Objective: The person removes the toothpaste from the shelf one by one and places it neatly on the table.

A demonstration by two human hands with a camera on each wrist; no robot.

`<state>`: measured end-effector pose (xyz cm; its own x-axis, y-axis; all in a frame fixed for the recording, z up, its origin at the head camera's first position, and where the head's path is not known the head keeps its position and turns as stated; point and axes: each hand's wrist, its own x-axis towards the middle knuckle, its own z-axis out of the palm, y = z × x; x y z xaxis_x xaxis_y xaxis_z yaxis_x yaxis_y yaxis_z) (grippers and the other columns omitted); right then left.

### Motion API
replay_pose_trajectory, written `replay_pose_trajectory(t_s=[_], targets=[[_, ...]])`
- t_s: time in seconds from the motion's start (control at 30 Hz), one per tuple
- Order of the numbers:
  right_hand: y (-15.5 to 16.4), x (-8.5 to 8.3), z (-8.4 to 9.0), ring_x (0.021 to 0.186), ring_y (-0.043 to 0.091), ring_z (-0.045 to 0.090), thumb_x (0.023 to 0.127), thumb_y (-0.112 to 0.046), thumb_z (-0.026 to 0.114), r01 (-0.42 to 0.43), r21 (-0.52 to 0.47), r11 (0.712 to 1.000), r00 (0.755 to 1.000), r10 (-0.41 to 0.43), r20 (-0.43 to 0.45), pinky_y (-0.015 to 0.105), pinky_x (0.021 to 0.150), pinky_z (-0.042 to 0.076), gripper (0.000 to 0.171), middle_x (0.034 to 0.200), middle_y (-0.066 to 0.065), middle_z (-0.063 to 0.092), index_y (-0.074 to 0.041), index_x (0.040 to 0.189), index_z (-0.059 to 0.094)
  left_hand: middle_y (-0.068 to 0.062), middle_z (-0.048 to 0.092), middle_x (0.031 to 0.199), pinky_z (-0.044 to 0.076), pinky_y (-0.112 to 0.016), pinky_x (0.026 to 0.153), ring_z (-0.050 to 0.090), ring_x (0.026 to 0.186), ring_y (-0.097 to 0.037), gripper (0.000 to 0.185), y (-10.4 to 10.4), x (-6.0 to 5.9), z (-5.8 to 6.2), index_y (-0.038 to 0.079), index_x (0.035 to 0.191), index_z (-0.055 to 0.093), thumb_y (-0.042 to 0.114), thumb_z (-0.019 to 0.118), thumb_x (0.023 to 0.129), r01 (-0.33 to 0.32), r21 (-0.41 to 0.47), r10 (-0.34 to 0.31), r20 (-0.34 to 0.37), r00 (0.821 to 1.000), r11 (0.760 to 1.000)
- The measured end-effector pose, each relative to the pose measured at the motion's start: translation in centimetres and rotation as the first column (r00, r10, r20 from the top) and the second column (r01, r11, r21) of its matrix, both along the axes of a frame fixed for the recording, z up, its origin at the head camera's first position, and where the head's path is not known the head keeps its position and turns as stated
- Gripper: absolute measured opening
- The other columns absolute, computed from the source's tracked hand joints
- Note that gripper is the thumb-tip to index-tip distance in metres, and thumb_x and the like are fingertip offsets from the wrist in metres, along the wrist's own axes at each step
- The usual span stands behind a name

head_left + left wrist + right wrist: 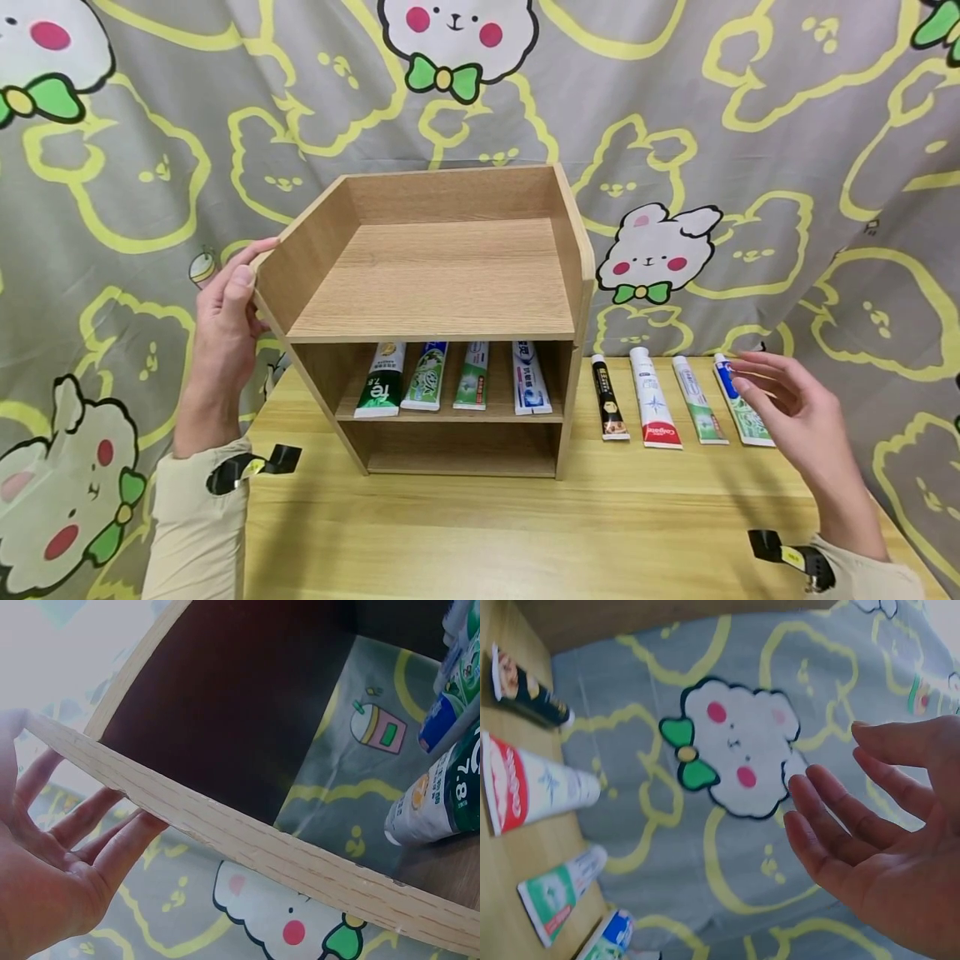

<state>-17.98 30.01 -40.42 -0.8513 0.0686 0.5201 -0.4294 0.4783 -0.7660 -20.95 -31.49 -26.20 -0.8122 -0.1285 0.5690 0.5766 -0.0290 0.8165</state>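
A small wooden desktop shelf (pixel 442 275) stands on the table. My left hand (pixel 228 312) holds its left side panel near the top front corner, the thumb on the edge and the fingers along the outside face (pixel 82 847). Several toothpaste tubes lie on the middle level, among them a dark green and white tube (pixel 381 379). My right hand (pixel 798 408), fingers loosely bent and holding nothing, is raised by the blue and green toothpaste tube (pixel 746 408), overlapping it in the head view. The right wrist view shows a gap between thumb and fingers (pixel 832 802).
Right of the shelf, a black tube (pixel 609 400), a white and red Colgate tube (pixel 655 400) and a green and white tube (pixel 701 402) lie in a row on the wooden table (pixel 450 533). A patterned grey curtain (pixel 675 108) hangs close behind and at both sides.
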Motion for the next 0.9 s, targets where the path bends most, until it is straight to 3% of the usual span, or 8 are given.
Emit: replay_pose_trajectory(t_s=[0.57, 0.9], targets=[[-4.1, 1.0, 2.3, 0.111, 0.009, 0.065, 0.094, 0.009, 0.066, -0.05, -0.007, 0.999, 0.998, 0.049, -0.046, 0.012, 0.091, 0.049, 0.04, 0.122, 0.007, 0.069, 0.002, 0.133, 0.062, -0.019, 0.053, 0.125, 0.058, -0.028, 0.057, 0.059, 0.092, -0.028, 0.046, 0.0, 0.1, 0.2, 0.007, 0.141, 0.062, 0.029, 0.054, 0.102, -0.005, 0.002, 0.005, 0.009, 1.0, 1.0], [-7.1, 2.4, 3.7, 0.109, 0.014, 0.067, 0.086, 0.017, 0.071, -0.169, -0.011, 0.985, 0.98, 0.167, -0.106, 0.019, 0.095, 0.051, 0.046, 0.121, 0.017, 0.067, 0.002, 0.129, 0.065, -0.019, 0.055, 0.122, 0.059, -0.028, 0.059, 0.061, 0.09, -0.026, 0.046, -0.1, -0.1, 0.1, 0.005, 0.141, 0.061, 0.027, 0.052, 0.102, 0.021, -0.001, -0.021, -0.008, 1.0, 1.0]])
